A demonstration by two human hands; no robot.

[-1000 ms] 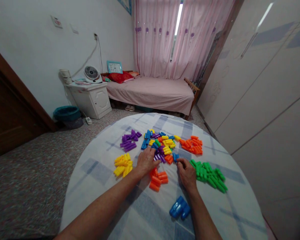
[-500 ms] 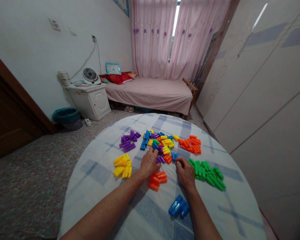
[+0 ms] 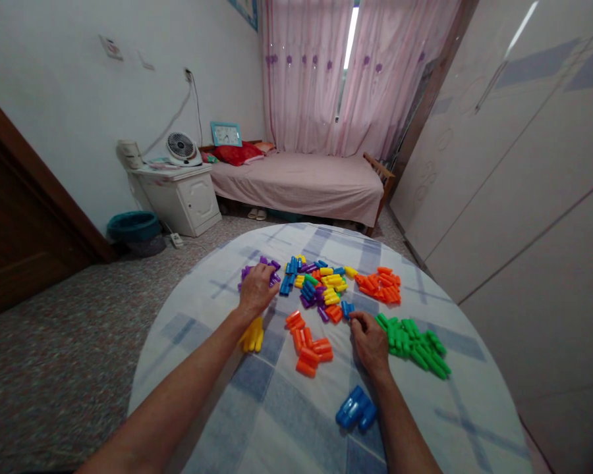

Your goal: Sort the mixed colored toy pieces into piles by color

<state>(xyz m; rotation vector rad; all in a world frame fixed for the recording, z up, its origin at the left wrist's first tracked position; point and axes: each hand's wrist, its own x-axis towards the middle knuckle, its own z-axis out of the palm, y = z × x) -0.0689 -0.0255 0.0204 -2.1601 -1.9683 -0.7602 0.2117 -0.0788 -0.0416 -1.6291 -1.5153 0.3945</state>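
Observation:
My left hand (image 3: 258, 289) is over the purple blocks (image 3: 247, 271) at the far left of the table, its fingers closed around a purple block (image 3: 275, 279) that shows partly beside them. My right hand (image 3: 370, 341) has its fingers curled, with the tips at a small blue block (image 3: 346, 309) near the mixed heap. That heap holds yellow (image 3: 332, 280), blue, purple, orange and green tube-shaped plastic blocks. Orange blocks (image 3: 308, 349) lie between my arms. Yellow blocks (image 3: 253, 336) are partly hidden under my left wrist.
Green blocks (image 3: 415, 343) lie right of my right hand, with orange blocks (image 3: 381, 286) behind. Blue blocks (image 3: 356, 408) lie by my right forearm. The round table (image 3: 296, 434) wears a checked cloth. Beyond stand a bed (image 3: 296, 174), a cabinet (image 3: 197, 197) and a bin (image 3: 134, 227).
My left hand has moved left from the mixed heap to the purple blocks, uncovering more orange blocks. Fewer purple blocks show where it was. My right hand has stayed beside the blue block.

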